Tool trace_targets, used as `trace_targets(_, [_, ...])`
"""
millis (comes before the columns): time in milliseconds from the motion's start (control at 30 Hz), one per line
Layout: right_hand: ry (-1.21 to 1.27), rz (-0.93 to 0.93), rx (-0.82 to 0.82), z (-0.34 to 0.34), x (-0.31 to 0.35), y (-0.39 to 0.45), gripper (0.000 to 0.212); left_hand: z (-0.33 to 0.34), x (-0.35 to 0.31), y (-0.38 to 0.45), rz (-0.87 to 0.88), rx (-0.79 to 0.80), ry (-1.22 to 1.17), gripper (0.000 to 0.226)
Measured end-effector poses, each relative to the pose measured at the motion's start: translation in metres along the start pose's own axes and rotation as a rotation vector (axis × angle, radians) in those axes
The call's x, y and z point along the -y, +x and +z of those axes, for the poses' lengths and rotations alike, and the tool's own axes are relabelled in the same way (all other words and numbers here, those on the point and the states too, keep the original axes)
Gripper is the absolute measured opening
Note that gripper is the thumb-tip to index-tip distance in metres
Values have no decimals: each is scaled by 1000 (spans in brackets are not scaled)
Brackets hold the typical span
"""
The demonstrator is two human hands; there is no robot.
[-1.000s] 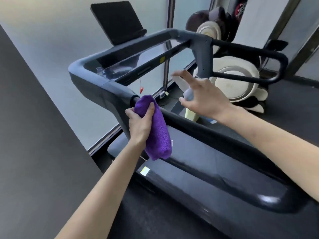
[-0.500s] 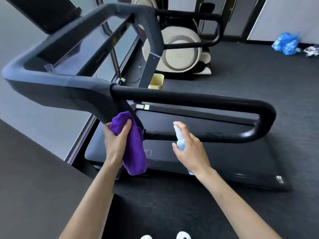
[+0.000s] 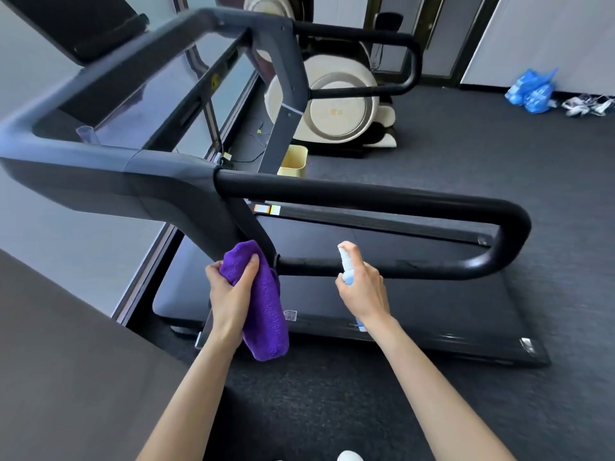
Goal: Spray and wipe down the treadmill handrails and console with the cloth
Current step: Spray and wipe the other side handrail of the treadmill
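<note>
A dark treadmill fills the view, with a looped black handrail (image 3: 382, 194) running right from the grey console frame (image 3: 100, 174). The screen (image 3: 83, 24) sits at the top left. My left hand (image 3: 229, 297) is shut on a folded purple cloth (image 3: 266, 311), pressed against the upright post where the lower rail joins. My right hand (image 3: 362, 291) grips a small white and blue spray bottle (image 3: 346, 264), its nozzle pointing up toward the lower bar of the handrail (image 3: 382, 269). The far handrail (image 3: 399, 61) is visible behind.
A cream and black exercise machine (image 3: 336, 104) stands behind the treadmill, with a yellow bin (image 3: 293, 161) on the floor beside it. Blue bags (image 3: 532, 91) lie on dark carpet at the far right. A window wall (image 3: 40, 247) runs along the left.
The view tilted down and pulled back. My left hand slid the cloth from the top rail joint down to the post. My right hand dropped lower with the spray bottle.
</note>
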State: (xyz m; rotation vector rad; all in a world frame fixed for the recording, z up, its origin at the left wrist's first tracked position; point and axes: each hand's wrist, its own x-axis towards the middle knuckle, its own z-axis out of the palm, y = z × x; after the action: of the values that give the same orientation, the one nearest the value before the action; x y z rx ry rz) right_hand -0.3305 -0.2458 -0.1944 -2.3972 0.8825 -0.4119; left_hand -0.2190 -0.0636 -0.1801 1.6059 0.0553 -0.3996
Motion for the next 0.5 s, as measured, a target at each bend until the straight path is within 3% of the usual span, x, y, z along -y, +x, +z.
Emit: trace_targets(500, [-118,37,-147,-40,-25,-11,66,24,4,-6,-7,40,-29,48])
